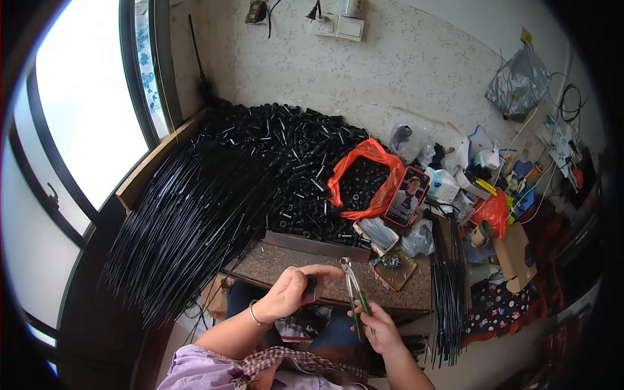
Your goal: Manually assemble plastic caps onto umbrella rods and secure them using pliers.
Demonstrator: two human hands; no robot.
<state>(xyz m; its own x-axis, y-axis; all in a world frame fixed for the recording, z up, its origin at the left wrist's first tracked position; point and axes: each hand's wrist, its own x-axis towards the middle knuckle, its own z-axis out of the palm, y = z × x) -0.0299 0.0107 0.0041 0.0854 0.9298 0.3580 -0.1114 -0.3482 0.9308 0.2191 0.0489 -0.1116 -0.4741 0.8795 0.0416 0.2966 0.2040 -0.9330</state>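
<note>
My left hand (288, 294), with a bangle at the wrist, is closed round a small dark part (313, 285), mostly hidden by the fingers. Its index finger stretches right to the jaws of a pair of end-cutting pincers (351, 279). My right hand (381, 327) grips the pincers by their green handles, jaws pointing up. Whether anything sits between the jaws is too small to tell. Just beyond the hands, a shallow tray (395, 272) holds small shiny metal bits, and a box of thin pale strips (377, 235) lies behind it.
Black tubular parts (292, 149) heap over the table behind a low front board (315, 247). Long black rods (188, 214) spread left; more rods (448, 299) hang right. An orange bag (383, 200) holds small black pieces beside a phone (407, 195). Clutter and a cardboard box (515, 253) fill the right.
</note>
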